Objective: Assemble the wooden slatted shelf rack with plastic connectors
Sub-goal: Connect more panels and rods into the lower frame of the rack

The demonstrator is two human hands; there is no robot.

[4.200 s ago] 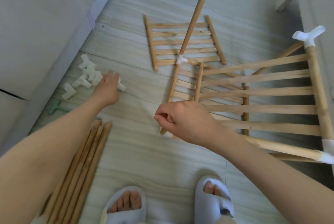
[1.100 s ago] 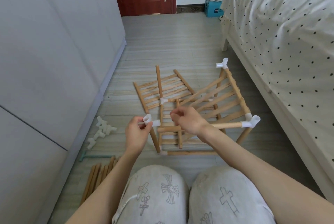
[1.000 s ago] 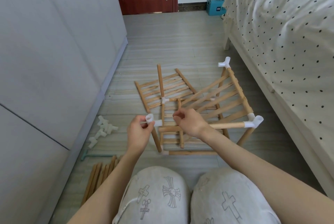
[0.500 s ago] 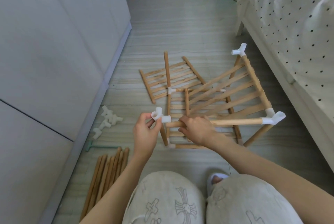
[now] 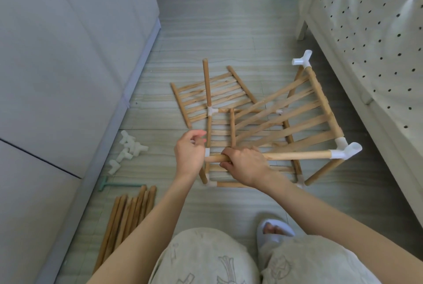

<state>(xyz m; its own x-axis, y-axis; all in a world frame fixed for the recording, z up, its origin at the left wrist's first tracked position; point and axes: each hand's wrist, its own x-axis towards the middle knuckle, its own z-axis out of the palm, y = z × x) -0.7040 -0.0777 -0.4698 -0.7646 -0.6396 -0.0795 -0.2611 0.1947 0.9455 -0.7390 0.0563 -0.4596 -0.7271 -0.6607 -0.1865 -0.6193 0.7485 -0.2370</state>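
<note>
My right hand (image 5: 246, 165) grips the sideways dowel (image 5: 297, 156); left hand (image 5: 190, 152) pinches a connector (image 5: 207, 152) at its free left end.

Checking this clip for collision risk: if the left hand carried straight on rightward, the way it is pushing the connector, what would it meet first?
The left hand, gripping the white connector, would first meet the free end of the wooden rod held by the right hand. They look nearly touching, though depth is uncertain.
</note>
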